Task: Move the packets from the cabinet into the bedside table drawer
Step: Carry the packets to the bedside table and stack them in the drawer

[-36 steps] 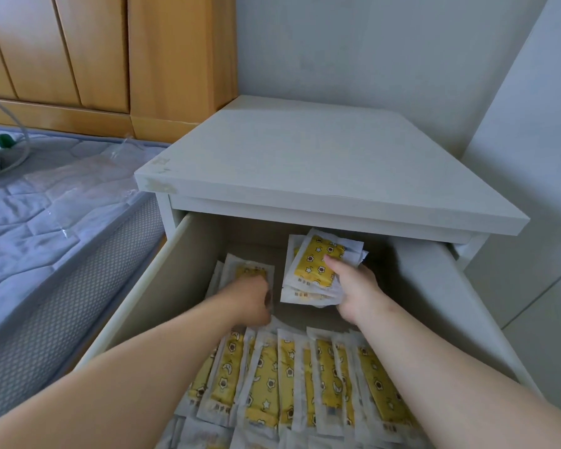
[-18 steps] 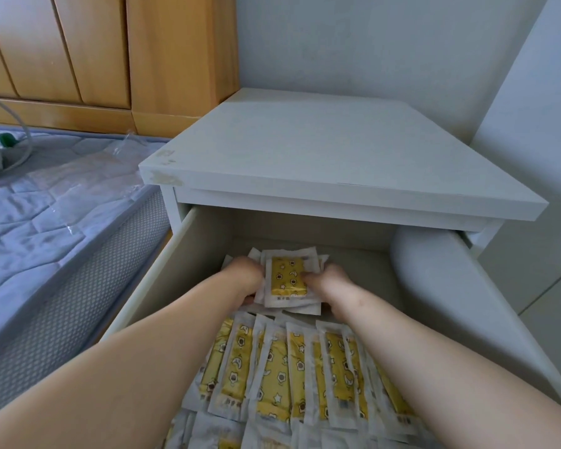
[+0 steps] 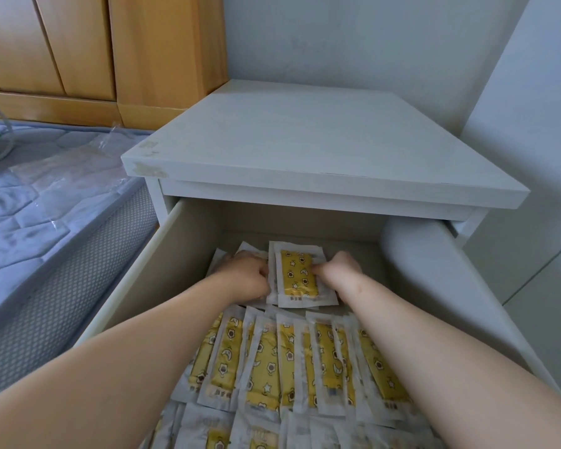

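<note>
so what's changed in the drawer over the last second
The small stack of packets, held up in the right hand a second ago, has come down to the drawer floor at the back. The left hand has moved in from the packet further left, so both hands now press the stack's sides. The overlapping row of packets nearer the front lies as before.
</note>
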`<state>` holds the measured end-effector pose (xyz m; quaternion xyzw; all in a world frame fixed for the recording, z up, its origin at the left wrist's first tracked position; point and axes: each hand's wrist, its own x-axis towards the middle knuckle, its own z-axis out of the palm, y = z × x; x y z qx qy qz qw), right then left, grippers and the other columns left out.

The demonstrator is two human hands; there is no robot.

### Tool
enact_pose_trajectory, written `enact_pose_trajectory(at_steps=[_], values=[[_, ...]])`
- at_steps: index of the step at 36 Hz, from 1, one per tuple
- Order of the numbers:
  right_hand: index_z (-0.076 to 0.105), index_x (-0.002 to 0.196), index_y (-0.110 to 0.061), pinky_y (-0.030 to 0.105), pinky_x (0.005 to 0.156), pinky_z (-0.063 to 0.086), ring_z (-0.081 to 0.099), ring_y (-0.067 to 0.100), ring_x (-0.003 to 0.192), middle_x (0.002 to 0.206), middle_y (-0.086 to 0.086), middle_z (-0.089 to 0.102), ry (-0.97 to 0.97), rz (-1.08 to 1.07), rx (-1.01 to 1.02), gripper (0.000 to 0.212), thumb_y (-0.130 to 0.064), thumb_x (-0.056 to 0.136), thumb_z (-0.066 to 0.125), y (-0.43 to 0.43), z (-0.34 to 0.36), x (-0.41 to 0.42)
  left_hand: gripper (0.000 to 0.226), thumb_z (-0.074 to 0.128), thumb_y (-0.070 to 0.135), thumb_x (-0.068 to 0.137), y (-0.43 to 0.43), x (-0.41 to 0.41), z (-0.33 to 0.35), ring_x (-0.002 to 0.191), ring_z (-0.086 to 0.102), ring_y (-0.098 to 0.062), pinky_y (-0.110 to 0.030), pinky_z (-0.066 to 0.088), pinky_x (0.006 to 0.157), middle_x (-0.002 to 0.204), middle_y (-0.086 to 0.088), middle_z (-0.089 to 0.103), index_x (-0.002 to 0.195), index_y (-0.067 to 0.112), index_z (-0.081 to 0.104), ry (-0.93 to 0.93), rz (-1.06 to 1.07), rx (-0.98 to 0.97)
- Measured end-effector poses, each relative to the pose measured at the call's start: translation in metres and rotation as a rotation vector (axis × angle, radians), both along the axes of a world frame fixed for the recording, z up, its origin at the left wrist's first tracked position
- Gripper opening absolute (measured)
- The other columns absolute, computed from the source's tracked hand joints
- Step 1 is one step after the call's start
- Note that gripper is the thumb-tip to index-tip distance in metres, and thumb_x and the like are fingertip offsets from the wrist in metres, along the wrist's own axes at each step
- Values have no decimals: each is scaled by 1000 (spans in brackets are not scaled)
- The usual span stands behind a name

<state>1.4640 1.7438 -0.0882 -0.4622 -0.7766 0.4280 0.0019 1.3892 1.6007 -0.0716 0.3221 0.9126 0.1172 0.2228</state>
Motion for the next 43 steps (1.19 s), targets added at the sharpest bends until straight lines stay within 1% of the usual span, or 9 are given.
enact_pose_trajectory(at_steps=[4, 9, 12, 18, 22, 27, 31, 35, 43], values=[[26, 144, -13, 34, 84, 50, 53, 31, 118, 141, 13, 42, -7, -5, 141, 58, -17, 93, 53, 4, 1, 3, 73, 57, 26, 88, 0, -1, -9, 145, 6, -29, -42, 16, 116, 158, 2, 11, 150, 26, 18, -25, -89, -71], [16, 148, -33, 48, 104, 40, 34, 35, 135, 151, 9, 23, -11, 209, 158, 87, -53, 79, 65, -3, -5, 1, 74, 52, 43, 91, 0, -1, -9, 145, -16, -28, -47, 16, 115, 159, 8, -7, 149, 40, 6, -118, -190, -178], [16, 148, -31, 39, 98, 47, 45, 30, 127, 146, 8, 32, -57, 281, 153, 95, -50, 73, 73, -3, -7, 4, 73, 46, 55, 90, 0, -1, -10, 144, -19, -28, -52, -2, 117, 159, 7, -11, 148, 42, 3, -58, -250, -258], [31, 143, -9, 36, 94, 49, 54, 28, 120, 137, 12, 49, -22, 45, -19, 85, -32, 75, 77, 7, -2, 2, 72, 27, 68, 90, -2, 2, -9, 144, -19, -23, -53, -3, 116, 158, 8, -13, 150, 36, 1, 114, -355, -414], [40, 136, -6, 31, 81, 48, 58, 27, 113, 130, 13, 54, -24, -24, -36, 70, -27, 79, 75, 14, 4, 6, 72, 26, 67, 91, -4, 2, -5, 145, -16, -22, -52, 0, 115, 158, 9, -11, 151, 33, 6, 78, -344, -414], [25, 146, -12, 38, 96, 45, 50, 30, 124, 141, 12, 44, 74, -59, -47, 82, -15, 80, 74, 17, 5, 8, 65, 27, 59, 95, 0, 3, -6, 146, -6, -24, -44, 3, 118, 160, 5, 2, 150, 24, 20, 15, -278, -274], [19, 149, -16, 37, 94, 49, 51, 29, 123, 146, 9, 39, 190, -6, -115, 84, -12, 83, 70, 8, 5, 5, 68, 31, 56, 95, 1, 2, -9, 146, -9, -22, -44, 3, 118, 159, 6, -3, 151, 23, 9, 2, -228, -262], [19, 149, -14, 36, 98, 44, 45, 29, 130, 149, 10, 35, 171, 38, -64, 87, -12, 81, 72, 0, 4, 2, 63, 27, 57, 95, 1, 3, -8, 144, -18, -24, -49, -2, 116, 158, 8, -12, 150, 37, 3, -52, -234, -295], [38, 139, -8, 25, 77, 44, 54, 26, 119, 136, 11, 50, 89, 48, 96, 65, -17, 84, 70, -9, 9, 1, 58, 24, 57, 96, 0, 4, -8, 143, -22, -27, -52, -9, 113, 158, 9, -15, 149, 40, 6, -68, -262, -348]])
